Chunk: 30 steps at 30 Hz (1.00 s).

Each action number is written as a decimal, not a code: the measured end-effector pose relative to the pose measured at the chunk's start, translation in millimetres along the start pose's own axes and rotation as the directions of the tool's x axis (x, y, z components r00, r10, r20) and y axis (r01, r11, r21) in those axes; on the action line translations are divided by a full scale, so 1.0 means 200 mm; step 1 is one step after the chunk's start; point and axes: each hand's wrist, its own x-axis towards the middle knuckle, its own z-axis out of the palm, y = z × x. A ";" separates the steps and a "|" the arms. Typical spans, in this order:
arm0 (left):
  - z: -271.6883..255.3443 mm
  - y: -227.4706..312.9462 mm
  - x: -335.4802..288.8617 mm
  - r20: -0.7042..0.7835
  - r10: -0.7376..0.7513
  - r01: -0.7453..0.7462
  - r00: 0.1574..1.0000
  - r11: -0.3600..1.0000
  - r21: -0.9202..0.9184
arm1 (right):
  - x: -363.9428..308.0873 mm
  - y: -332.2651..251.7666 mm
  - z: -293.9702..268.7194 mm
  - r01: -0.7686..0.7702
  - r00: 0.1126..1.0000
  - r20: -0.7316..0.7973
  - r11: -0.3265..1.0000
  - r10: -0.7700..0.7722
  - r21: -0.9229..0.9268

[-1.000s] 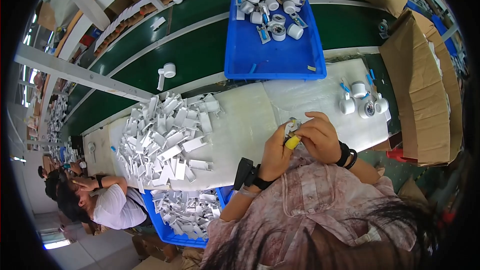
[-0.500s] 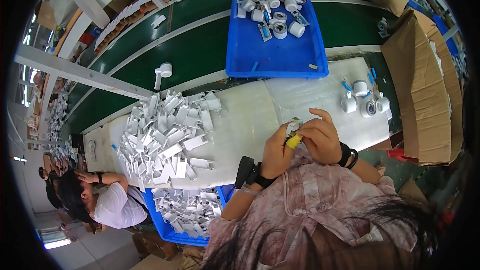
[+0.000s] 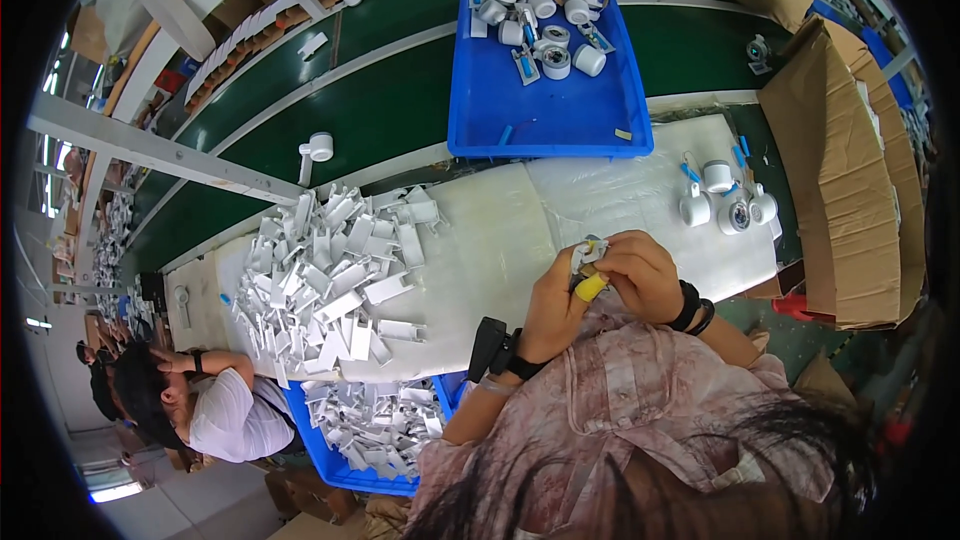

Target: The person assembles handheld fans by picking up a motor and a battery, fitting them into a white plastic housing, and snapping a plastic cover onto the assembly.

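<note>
In front of my chest my left hand (image 3: 549,318) is closed round a small white and metallic part (image 3: 587,256). My right hand (image 3: 642,274) meets it from the other side, its fingertips bent and pressed together against the part. Beneath their fingertips shows a short yellow sleeve-like piece (image 3: 590,287); whether it is worn on a finger or belongs to the part I cannot tell. Fingers hide most of the held part. Several white round-headed units (image 3: 718,176) with blue pieces lie on the table to the right of my hands.
A big heap of white plastic pieces (image 3: 340,270) covers the table's left. Behind the table stands a blue tray (image 3: 550,125) with several white units. A blue bin (image 3: 330,465) of white pieces sits below the near edge. A cardboard box (image 3: 840,190) stands right; a person (image 3: 225,410) sits left.
My right hand's raised index finger has bent down onto the held part. Both hands stay nearly in place; the whole view has shifted slightly.
</note>
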 end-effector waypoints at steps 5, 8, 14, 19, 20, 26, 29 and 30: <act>0.00 0.04 0.00 0.022 -0.017 0.016 1.000 0.997 0.071 | 0.00 0.01 -0.01 0.051 0.999 -0.009 0.998 -0.051 0.028; 0.00 0.04 -0.01 0.028 -0.023 0.021 0.999 0.999 0.048 | -0.01 0.01 -0.02 0.054 0.999 -0.006 0.998 -0.054 0.034; 0.01 0.05 -0.01 0.035 -0.005 0.003 0.999 0.998 0.056 | -0.01 0.01 -0.02 0.056 0.998 -0.023 0.996 -0.055 0.063; 0.01 0.06 -0.01 0.029 0.002 -0.005 1.000 0.996 0.087 | -0.01 0.01 -0.02 0.069 0.997 -0.029 0.995 -0.067 0.077; 0.01 0.06 -0.01 0.026 -0.006 0.003 1.000 0.995 0.099 | -0.01 0.01 -0.03 0.069 0.997 -0.027 0.995 -0.067 0.074; 0.02 0.06 -0.01 0.012 0.083 -0.084 0.996 0.980 0.178 | -0.02 0.01 -0.04 0.074 0.997 -0.030 0.995 -0.072 0.068; 0.03 0.05 0.00 0.016 0.151 -0.152 0.988 0.973 0.172 | -0.02 0.01 -0.03 0.081 0.996 -0.031 0.994 -0.079 0.076; 0.03 0.05 0.00 0.017 0.150 -0.151 0.989 0.974 0.171 | -0.02 0.01 -0.04 0.079 0.997 -0.030 0.994 -0.077 0.076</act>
